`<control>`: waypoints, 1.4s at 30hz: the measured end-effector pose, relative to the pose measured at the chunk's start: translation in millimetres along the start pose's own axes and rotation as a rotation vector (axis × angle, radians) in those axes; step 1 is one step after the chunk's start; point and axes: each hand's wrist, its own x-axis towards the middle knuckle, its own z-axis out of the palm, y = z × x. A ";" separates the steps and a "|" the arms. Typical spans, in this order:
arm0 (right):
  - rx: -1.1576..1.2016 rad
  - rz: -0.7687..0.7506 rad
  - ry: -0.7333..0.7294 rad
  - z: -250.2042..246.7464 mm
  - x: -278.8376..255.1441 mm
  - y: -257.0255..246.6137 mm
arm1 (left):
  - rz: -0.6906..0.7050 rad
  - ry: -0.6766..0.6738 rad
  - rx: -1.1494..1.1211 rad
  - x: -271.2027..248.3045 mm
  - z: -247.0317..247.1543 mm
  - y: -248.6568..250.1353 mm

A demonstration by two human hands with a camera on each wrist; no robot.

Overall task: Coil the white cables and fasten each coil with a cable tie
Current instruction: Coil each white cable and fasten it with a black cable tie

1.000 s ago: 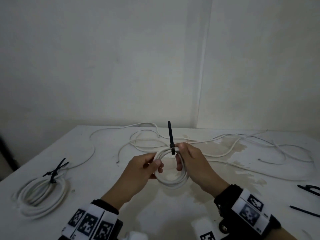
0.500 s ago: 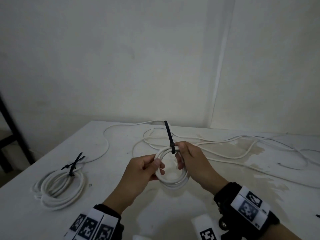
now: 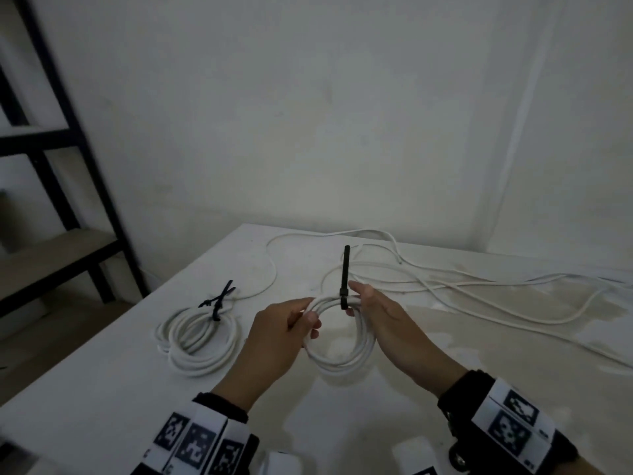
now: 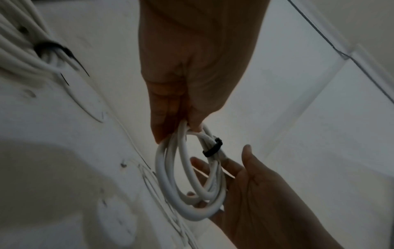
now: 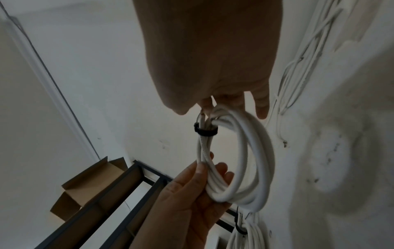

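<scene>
On the left of the table [image 3: 102,389] lies a finished coil [image 3: 200,337], already bound with a black tie [image 3: 216,305]. In the middle, held just above the table, is a second coil [image 3: 342,341]: the left hand [image 3: 284,337] pinches its left side with curled fingers, while the right hand [image 3: 387,317] holds its right side by the cable tie [image 3: 345,279], whose tail stands upright. The tie looks cinched, so this coil seems nearly done. To the right, loose cables [image 3: 479,289] sprawl uncoiled, so more coiling remains.
</scene>
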 end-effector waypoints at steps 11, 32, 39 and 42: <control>-0.138 0.219 -0.058 4.7 14.3 11.7 | -0.250 0.107 0.331 -1.7 -86.4 -63.4; -0.269 0.327 -0.001 -52.9 12.9 45.2 | -0.295 0.156 0.765 36.9 -67.8 -62.3; -0.438 0.380 0.088 -94.3 23.2 79.2 | -0.095 0.051 0.707 60.5 -10.3 -40.1; -0.533 0.372 0.148 -114.2 25.3 92.0 | -0.089 -0.030 0.723 75.0 16.3 -36.5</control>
